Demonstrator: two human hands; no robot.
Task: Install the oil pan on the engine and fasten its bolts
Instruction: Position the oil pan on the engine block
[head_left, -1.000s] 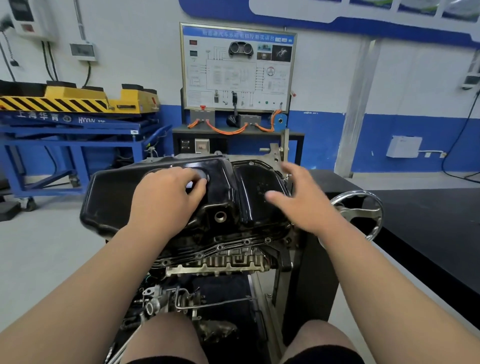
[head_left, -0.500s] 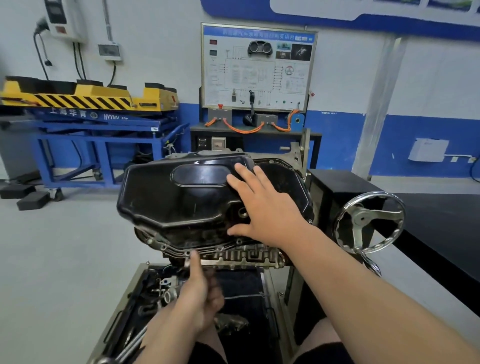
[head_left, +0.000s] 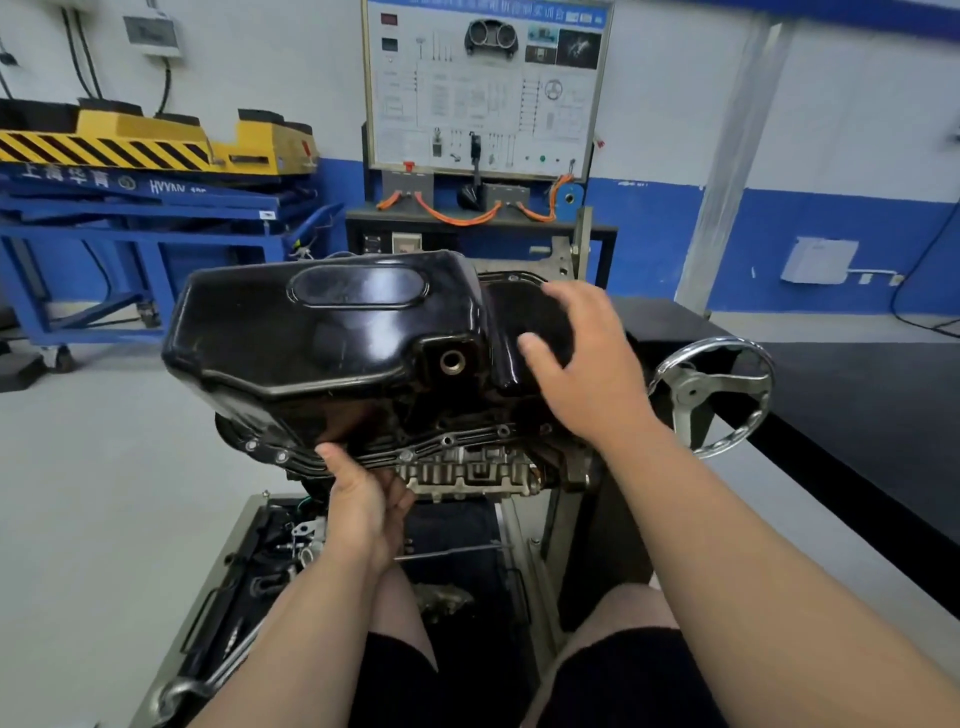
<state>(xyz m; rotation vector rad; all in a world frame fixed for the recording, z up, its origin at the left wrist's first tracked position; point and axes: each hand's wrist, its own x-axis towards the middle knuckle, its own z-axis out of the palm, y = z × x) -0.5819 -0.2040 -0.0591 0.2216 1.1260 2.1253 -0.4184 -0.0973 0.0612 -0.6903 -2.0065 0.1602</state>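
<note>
On top of the upturned grey metal engine (head_left: 467, 470) sits the glossy black oil pan (head_left: 322, 353), so placing looks approx. done. Left grip (head_left: 363, 499) pinches its near flange (head_left: 447, 441), right grip (head_left: 587, 364) spread open at its shallow end; bolts prob. all to do.

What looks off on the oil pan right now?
The drain hole in the oil pan is open, with no plug fitted. The pan's deep end overhangs the engine, so it may not be aligned yet. The left hand grips its near flange; the right hand is spread over the shallow end.
</note>
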